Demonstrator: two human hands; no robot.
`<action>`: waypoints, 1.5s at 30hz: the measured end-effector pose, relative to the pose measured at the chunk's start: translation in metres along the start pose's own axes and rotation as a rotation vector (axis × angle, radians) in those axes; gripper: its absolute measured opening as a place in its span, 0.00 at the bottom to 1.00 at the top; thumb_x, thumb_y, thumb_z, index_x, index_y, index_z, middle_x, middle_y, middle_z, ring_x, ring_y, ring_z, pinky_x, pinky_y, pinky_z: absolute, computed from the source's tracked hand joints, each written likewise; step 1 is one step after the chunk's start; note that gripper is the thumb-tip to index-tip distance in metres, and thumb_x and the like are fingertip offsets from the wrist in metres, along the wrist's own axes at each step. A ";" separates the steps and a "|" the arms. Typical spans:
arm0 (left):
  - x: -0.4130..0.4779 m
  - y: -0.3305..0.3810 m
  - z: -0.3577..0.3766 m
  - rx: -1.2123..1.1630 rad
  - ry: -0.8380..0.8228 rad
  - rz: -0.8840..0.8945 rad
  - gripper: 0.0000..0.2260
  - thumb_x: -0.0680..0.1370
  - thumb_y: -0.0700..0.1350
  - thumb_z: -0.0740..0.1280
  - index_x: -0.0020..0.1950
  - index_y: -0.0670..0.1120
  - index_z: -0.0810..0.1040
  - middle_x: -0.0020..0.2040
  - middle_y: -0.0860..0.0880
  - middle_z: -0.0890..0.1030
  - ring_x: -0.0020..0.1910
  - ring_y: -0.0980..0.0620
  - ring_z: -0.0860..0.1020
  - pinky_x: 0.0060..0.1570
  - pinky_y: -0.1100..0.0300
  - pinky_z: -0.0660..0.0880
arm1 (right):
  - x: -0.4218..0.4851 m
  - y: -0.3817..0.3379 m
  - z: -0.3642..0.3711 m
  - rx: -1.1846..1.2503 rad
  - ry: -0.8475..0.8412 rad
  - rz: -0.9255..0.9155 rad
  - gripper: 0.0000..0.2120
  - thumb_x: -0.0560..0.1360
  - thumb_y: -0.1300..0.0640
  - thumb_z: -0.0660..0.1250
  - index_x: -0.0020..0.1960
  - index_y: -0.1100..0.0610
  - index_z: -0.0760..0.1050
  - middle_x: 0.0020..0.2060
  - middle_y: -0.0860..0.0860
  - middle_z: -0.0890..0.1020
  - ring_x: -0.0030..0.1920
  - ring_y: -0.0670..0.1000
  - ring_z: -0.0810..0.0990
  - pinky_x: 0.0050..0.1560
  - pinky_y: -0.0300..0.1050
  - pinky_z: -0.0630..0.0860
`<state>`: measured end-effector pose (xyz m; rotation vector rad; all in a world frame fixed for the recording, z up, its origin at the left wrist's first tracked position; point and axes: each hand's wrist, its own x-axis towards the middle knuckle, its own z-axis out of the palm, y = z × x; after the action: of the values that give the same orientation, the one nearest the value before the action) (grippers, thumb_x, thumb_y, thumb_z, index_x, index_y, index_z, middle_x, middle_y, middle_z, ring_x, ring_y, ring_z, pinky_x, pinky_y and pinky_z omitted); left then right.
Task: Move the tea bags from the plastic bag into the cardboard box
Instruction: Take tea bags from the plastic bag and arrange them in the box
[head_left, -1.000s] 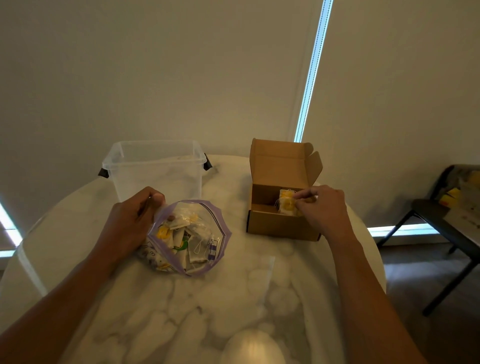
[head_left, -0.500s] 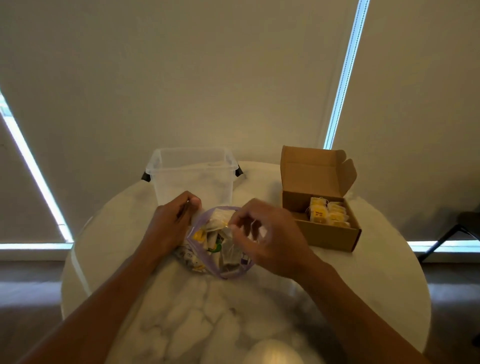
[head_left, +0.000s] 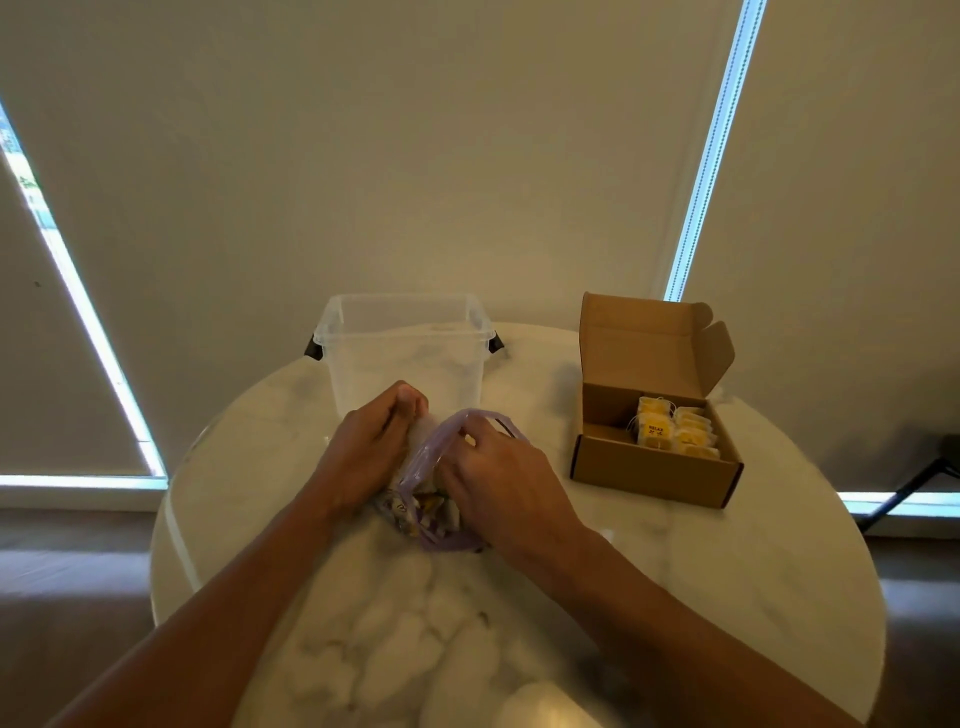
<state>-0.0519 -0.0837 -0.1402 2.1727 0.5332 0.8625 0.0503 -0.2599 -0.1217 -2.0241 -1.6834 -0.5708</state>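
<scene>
Tea bags (head_left: 675, 434): yellow-tagged ones sat packed in rows in R half of cardboard box (head_left: 649, 480), right of centre. More lay loose in plastic bag (head_left: 448, 541), frame centre.
Plastic bag: clear w/ purple zip rim, mouth pulled open, lay on table (head_left: 727, 597) betw. both hands.
Left hand (head_left: 363, 452): fingers curled, gripped bag's L edge, just in front of clear tub (head_left: 405, 358).
Right hand (head_left: 501, 480): was over bag mouth, fingers bent down at far rim. Tips were hidden, so couldn't tell if they pinched anything.
Cardboard box: lid flap stood upright at back; box well apart from both hands.
Clear tub: dark side handles, upper centre, behind bag.
Table: round, white marble-look top.
Bkgd: pale blinds w/ bright gaps; dark chair leg (head_left: 904, 488) at far R edge.
</scene>
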 end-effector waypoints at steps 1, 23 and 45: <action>-0.001 0.004 0.000 -0.040 -0.003 -0.014 0.21 0.91 0.61 0.52 0.53 0.51 0.79 0.46 0.53 0.84 0.44 0.54 0.80 0.51 0.52 0.78 | 0.001 -0.001 0.000 0.003 -0.018 0.013 0.12 0.82 0.58 0.69 0.64 0.58 0.77 0.59 0.56 0.79 0.50 0.61 0.83 0.46 0.58 0.83; 0.002 -0.006 -0.004 -0.087 0.034 -0.075 0.13 0.91 0.55 0.58 0.49 0.55 0.73 0.45 0.49 0.82 0.39 0.60 0.76 0.44 0.56 0.74 | -0.011 0.039 -0.042 1.095 0.069 0.553 0.06 0.80 0.58 0.74 0.57 0.56 0.83 0.45 0.50 0.89 0.46 0.51 0.89 0.40 0.42 0.84; 0.003 -0.015 -0.006 -0.106 -0.015 -0.077 0.12 0.91 0.49 0.60 0.51 0.50 0.77 0.46 0.50 0.82 0.44 0.55 0.78 0.49 0.53 0.77 | -0.010 0.047 -0.040 1.264 0.052 0.586 0.12 0.77 0.56 0.78 0.56 0.59 0.81 0.46 0.56 0.88 0.44 0.57 0.89 0.47 0.50 0.87</action>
<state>-0.0554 -0.0691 -0.1469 2.0482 0.5475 0.8140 0.0936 -0.2986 -0.0987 -1.3360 -0.8672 0.5384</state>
